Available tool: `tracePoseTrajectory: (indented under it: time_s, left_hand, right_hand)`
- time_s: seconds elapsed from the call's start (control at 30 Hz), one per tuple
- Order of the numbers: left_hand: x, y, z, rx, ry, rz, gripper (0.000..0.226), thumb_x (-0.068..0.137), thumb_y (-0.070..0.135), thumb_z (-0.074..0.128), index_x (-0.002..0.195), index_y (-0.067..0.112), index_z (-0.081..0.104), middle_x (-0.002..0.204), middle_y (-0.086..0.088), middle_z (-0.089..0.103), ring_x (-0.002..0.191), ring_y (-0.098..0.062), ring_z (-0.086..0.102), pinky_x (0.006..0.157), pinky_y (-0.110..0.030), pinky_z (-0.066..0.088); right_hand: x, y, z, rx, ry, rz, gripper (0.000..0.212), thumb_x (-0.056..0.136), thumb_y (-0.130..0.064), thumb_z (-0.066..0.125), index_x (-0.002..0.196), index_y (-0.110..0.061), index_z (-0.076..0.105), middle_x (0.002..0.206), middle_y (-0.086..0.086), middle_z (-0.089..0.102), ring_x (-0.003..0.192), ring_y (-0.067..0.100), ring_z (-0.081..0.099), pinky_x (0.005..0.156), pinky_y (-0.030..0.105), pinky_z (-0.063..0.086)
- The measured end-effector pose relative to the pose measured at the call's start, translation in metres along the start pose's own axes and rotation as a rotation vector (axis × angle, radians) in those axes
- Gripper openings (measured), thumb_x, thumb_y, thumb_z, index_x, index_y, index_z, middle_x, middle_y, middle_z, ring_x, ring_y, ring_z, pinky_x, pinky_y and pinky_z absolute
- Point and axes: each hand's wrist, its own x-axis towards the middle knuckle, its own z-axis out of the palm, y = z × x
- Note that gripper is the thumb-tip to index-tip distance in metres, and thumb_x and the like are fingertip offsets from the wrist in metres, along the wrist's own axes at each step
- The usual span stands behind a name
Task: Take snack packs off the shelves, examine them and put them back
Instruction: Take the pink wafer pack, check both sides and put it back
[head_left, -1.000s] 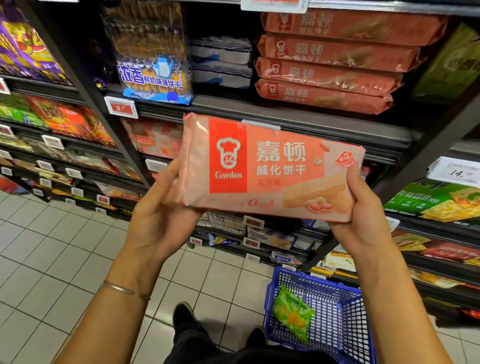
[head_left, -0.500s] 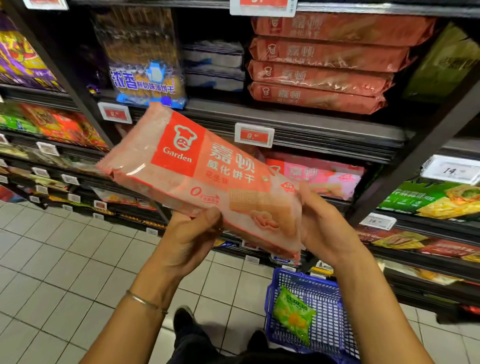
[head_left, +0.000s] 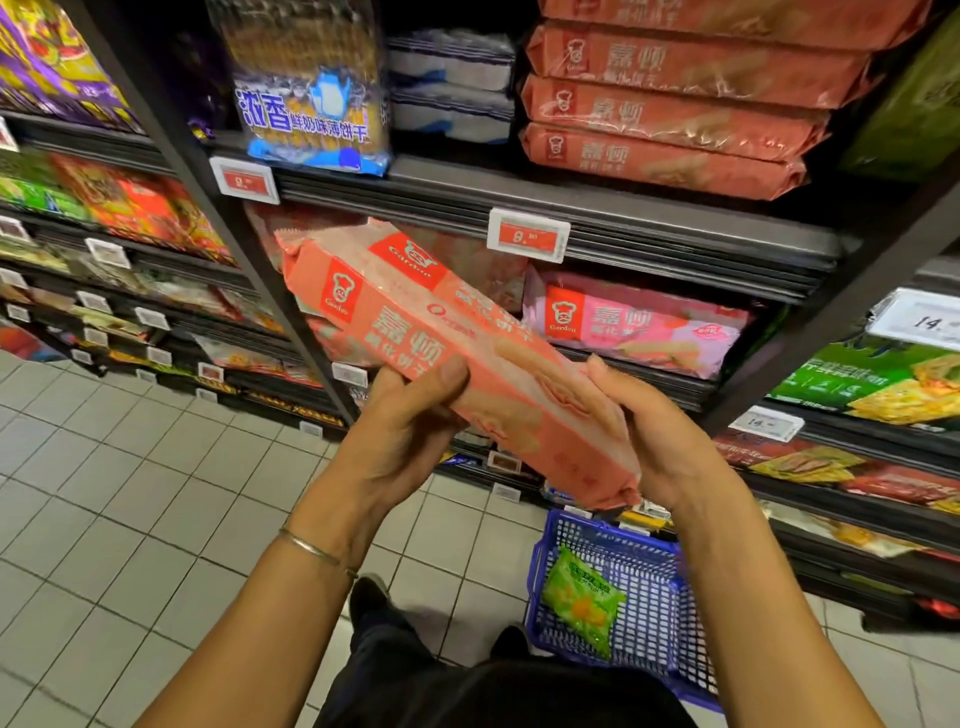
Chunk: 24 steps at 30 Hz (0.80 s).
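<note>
From the head camera, both hands held an orange wafer pack (head_left: 457, 358) in front of the shelf (head_left: 649, 208), tilted with its far end up to the left and its near end down to the right. The left hand (head_left: 400, 441) gripped its middle, thumb on the printed side, fingers curled underneath. The right hand (head_left: 660, 436) had its fingers wrapped round the near right end. More orange packs (head_left: 670, 119) lay stacked on the shelf above, and a pink pack (head_left: 634, 322) lay behind the held one. Below, on the tiled floor (head_left: 130, 493), a blue basket (head_left: 670, 629) held a green packet (head_left: 582, 600).
</note>
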Motion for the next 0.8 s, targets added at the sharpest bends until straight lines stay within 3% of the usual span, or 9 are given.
tracePoseTrajectory:
  time_s: [0.1, 0.17, 0.27, 0.4, 0.47, 0.53, 0.63, 0.73, 0.8]
  left_hand:
    - [0.0, -0.001, 0.002, 0.014, 0.065, 0.019, 0.136, 0.037, 0.044, 0.106, 0.147, -0.003, 0.042, 0.128, -0.022, 0.056, 0.121, -0.038, 0.056, 0.097, -0.049, 0.054]
    - [0.001, -0.001, 0.001, 0.071, 0.078, 0.038, 0.141, 0.04, 0.048, 0.104, 0.151, -0.005, 0.037, 0.129, -0.022, 0.057, 0.117, -0.037, 0.06, 0.091, -0.048, 0.058]
    - [0.003, -0.005, -0.001, 0.188, 0.073, 0.065, 0.115, 0.057, 0.038, 0.094, 0.147, -0.008, 0.039, 0.118, -0.021, 0.064, 0.104, -0.034, 0.068, 0.082, -0.047, 0.061]
    - [0.006, -0.015, -0.001, 0.248, 0.099, 0.09, 0.1, 0.063, 0.039, 0.083, 0.144, -0.004, 0.042, 0.111, -0.011, 0.07, 0.099, -0.026, 0.073, 0.074, -0.038, 0.061]
    - [0.007, -0.016, 0.001, 0.26, 0.106, 0.083, 0.105, 0.06, 0.044, 0.088, 0.144, 0.0, 0.043, 0.116, -0.012, 0.068, 0.104, -0.029, 0.071, 0.075, -0.037, 0.061]
    - [0.007, -0.015, 0.003, 0.27, 0.105, 0.064, 0.125, 0.047, 0.06, 0.098, 0.145, 0.004, 0.043, 0.116, -0.01, 0.068, 0.106, -0.029, 0.071, 0.076, -0.039, 0.061]
    - [0.006, -0.013, 0.0, 0.248, 0.068, 0.066, 0.146, 0.039, 0.071, 0.096, 0.152, 0.002, 0.033, 0.107, -0.003, 0.072, 0.097, -0.02, 0.074, 0.08, -0.037, 0.061]
    - [0.003, -0.013, -0.002, 0.21, 0.036, 0.058, 0.146, 0.042, 0.067, 0.097, 0.157, 0.006, 0.032, 0.128, -0.013, 0.069, 0.113, -0.026, 0.069, 0.102, -0.044, 0.055]
    - [0.002, -0.014, -0.003, 0.177, 0.026, 0.039, 0.128, 0.05, 0.057, 0.1, 0.15, 0.005, 0.038, 0.123, -0.009, 0.07, 0.111, -0.024, 0.068, 0.102, -0.046, 0.052]
  right_hand:
    - [-0.001, 0.001, -0.003, -0.185, 0.032, -0.092, 0.056, 0.096, -0.047, 0.062, 0.136, -0.008, 0.063, 0.137, 0.025, 0.063, 0.129, 0.046, 0.057, 0.101, 0.049, 0.042]
    - [-0.005, -0.001, -0.006, -0.296, 0.032, -0.17, 0.053, 0.09, -0.058, 0.065, 0.129, -0.023, 0.069, 0.132, 0.017, 0.068, 0.126, 0.036, 0.062, 0.101, 0.05, 0.044]
    - [-0.009, -0.004, -0.011, -0.419, -0.096, -0.201, 0.071, 0.079, -0.076, 0.069, 0.139, -0.039, 0.059, 0.14, -0.002, 0.065, 0.133, 0.021, 0.06, 0.11, 0.05, 0.042]
    - [-0.01, -0.007, -0.003, -0.543, -0.237, -0.161, 0.081, 0.073, -0.071, 0.08, 0.145, -0.053, 0.047, 0.149, -0.019, 0.055, 0.137, 0.006, 0.054, 0.106, 0.037, 0.05]
    - [-0.013, -0.007, 0.002, -0.566, -0.266, -0.161, 0.082, 0.071, -0.067, 0.084, 0.143, -0.055, 0.047, 0.147, -0.022, 0.056, 0.134, 0.004, 0.056, 0.1, 0.033, 0.052]
    - [-0.015, -0.006, 0.005, -0.545, -0.241, -0.179, 0.082, 0.07, -0.066, 0.085, 0.143, -0.053, 0.049, 0.145, -0.02, 0.058, 0.132, 0.005, 0.058, 0.103, 0.04, 0.048]
    - [-0.016, -0.005, 0.005, -0.489, -0.225, -0.204, 0.073, 0.08, -0.057, 0.079, 0.146, -0.042, 0.051, 0.144, -0.011, 0.061, 0.133, 0.013, 0.059, 0.104, 0.044, 0.046]
    - [-0.019, -0.001, 0.004, -0.351, -0.27, -0.172, 0.056, 0.078, -0.058, 0.079, 0.131, -0.043, 0.067, 0.128, -0.008, 0.072, 0.115, 0.012, 0.07, 0.089, 0.029, 0.055]
    - [-0.02, 0.005, 0.005, -0.199, -0.309, -0.105, 0.052, 0.062, -0.065, 0.087, 0.11, -0.047, 0.078, 0.109, -0.01, 0.079, 0.097, 0.007, 0.075, 0.078, 0.022, 0.059]
